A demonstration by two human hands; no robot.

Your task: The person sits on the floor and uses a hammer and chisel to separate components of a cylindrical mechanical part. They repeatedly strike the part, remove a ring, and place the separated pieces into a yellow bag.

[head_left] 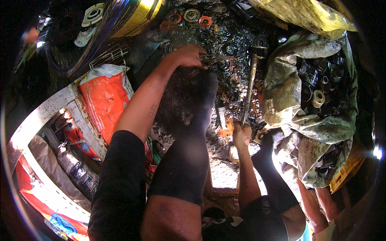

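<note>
My left hand point(192, 56) is held out over the dark, littered ground at the upper middle. Its fingers are curled together at the end of a thin, dark, flat piece point(219, 58) that I cannot name. Lower and to the right, my right hand point(242, 135) grips the near end of a long, worn wooden handle point(250, 88). The handle slants up and away to a dark cylindrical part point(260, 49); whether the two are joined, I cannot tell. Several rings lie beyond my left hand, among them an orange ring point(205, 21) and a pale metal ring point(191, 15).
A dirty white sack point(281, 94) full of dark parts stands open on the right. Left are an orange-red bag point(103, 102) and a rusty white frame point(74, 110). A yellow container point(134, 19) is at the back. Another person's bare limbs point(311, 205) show at lower right.
</note>
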